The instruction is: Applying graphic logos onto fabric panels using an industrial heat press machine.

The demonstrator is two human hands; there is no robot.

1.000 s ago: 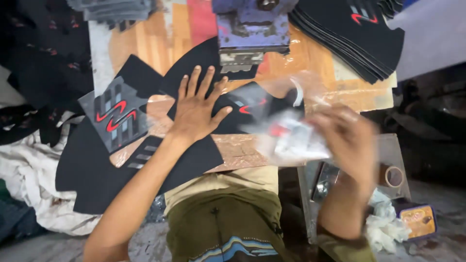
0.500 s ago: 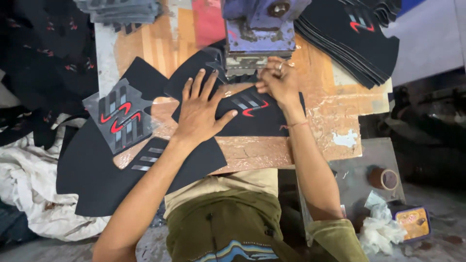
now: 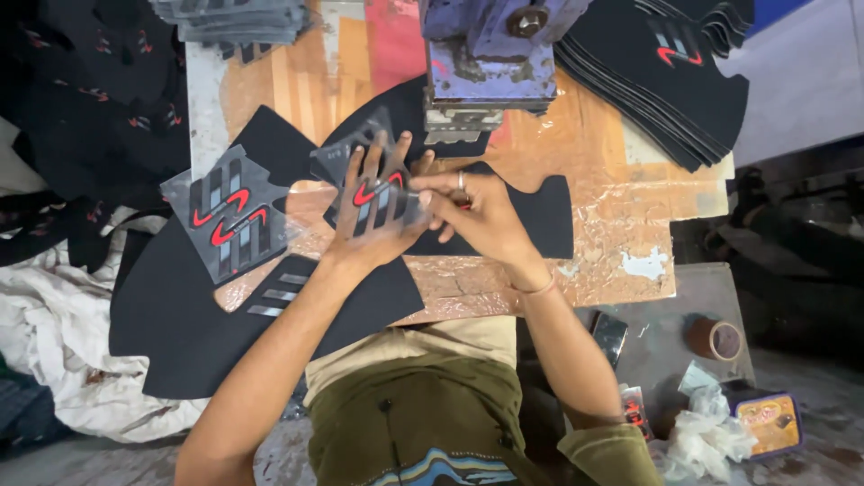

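Now the left hand (image 3: 378, 211) lies flat, fingers spread, on a grey transfer sheet with red swooshes (image 3: 373, 193), pressing it onto the black fabric panel (image 3: 540, 216) on the worn wooden worktable (image 3: 621, 225). Half a second ago that hand lay on bare black fabric, further left, with no sheet under it. The right hand (image 3: 472, 211) has come down from the foot of the blue press (image 3: 490, 54) and now pinches the right edge of the same sheet between thumb and fingertips, a ring on one finger. The sheet sits just below the press.

Left of the hands, a second grey sheet with red swooshes (image 3: 229, 220) lies tilted on another black panel (image 3: 180, 324), as before. A stack of black printed panels (image 3: 666, 72) fans out at the upper right; a pile of grey sheets (image 3: 234, 18) sits at the top left. Lower right, on a grey ledge, a small rectangular box with an orange and purple lid (image 3: 769, 423) lies beside crumpled white plastic (image 3: 702, 436), with a brown tape roll (image 3: 715, 339) above.
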